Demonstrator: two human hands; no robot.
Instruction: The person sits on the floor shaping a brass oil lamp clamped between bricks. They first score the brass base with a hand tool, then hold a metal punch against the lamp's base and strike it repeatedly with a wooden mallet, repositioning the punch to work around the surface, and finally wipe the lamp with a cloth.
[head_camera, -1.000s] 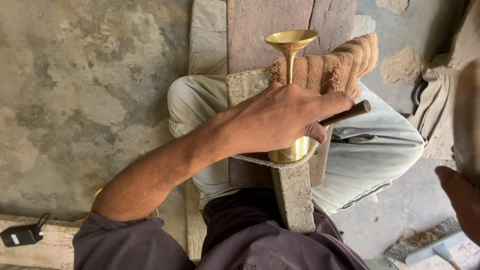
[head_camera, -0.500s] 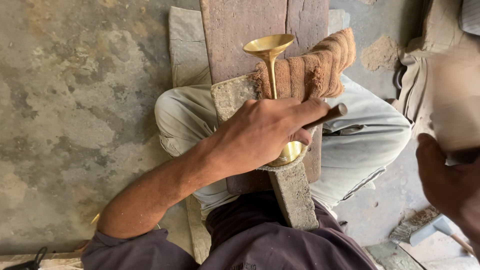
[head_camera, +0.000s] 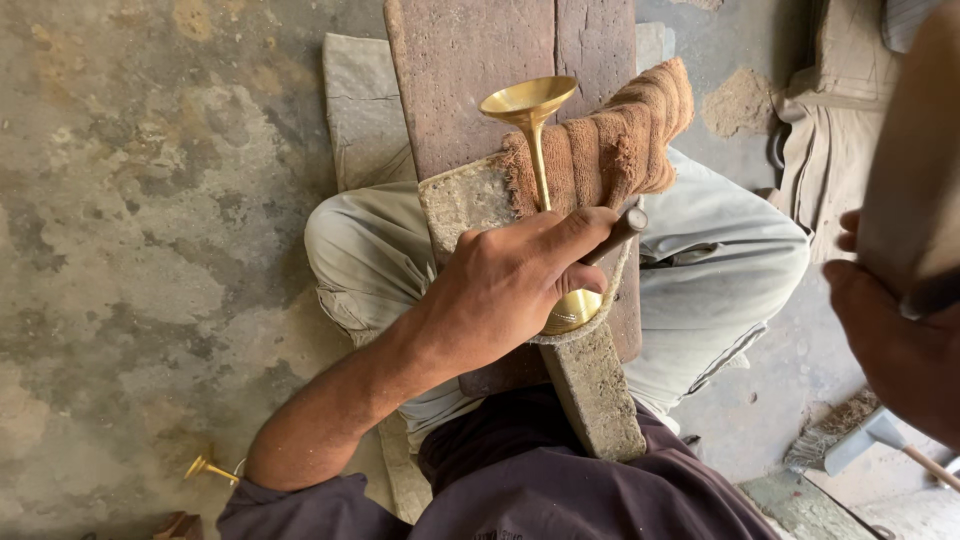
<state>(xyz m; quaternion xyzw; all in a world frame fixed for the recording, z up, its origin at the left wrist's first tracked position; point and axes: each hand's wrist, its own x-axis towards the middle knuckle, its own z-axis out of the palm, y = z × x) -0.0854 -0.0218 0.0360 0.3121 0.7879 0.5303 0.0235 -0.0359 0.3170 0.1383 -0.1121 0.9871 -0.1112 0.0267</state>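
Note:
A brass stemmed cup lies along a worn wooden block that rests across my lap, its flared mouth pointing away from me. A brown ribbed cloth pads the block beside the stem. My left hand presses down over the cup's round base and also grips a dark rod-like handle that sticks out past my fingers. My right hand is raised close to the camera at the right edge, blurred, curled around a blurred brownish tool.
A reddish wooden plank and a grey stone slab lie ahead on the stained concrete floor. A small brass piece sits on the floor at lower left. A brush lies at lower right.
My right hand has risen from the lower right toward the camera with its tool. My left hand has stayed on the brass cup while the view shifted slightly.

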